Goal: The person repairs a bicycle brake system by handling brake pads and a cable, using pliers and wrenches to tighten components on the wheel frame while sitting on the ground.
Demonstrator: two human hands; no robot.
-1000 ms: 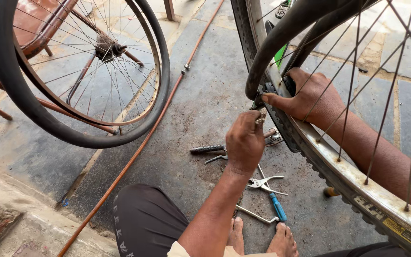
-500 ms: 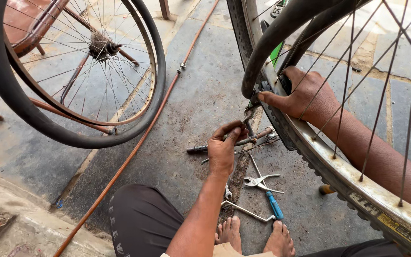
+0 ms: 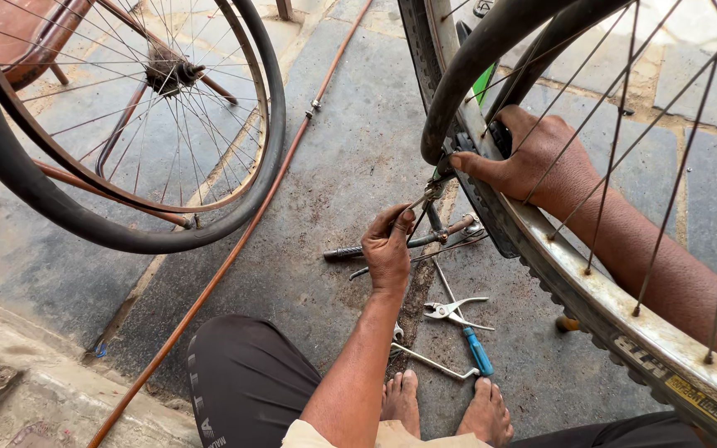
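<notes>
Left hand (image 3: 387,249) is down low just over the stone floor (image 3: 350,166), fingers curled tight around a thin metal tool (image 3: 421,199) whose tip angles up toward the wheel rim (image 3: 591,290). Right hand (image 3: 533,158) is pressed on the tyre (image 3: 491,207) at the rim, fingers closed over the edge, with the black inner tube (image 3: 491,50) looping out just above it. On the floor next to the left hand: a black-handled tool (image 3: 358,251), pliers (image 3: 456,309) and a blue-handled screwdriver (image 3: 475,348) near 2 bare feet (image 3: 446,406). A second wheel (image 3: 126,124) sits off to the left, well apart.
</notes>
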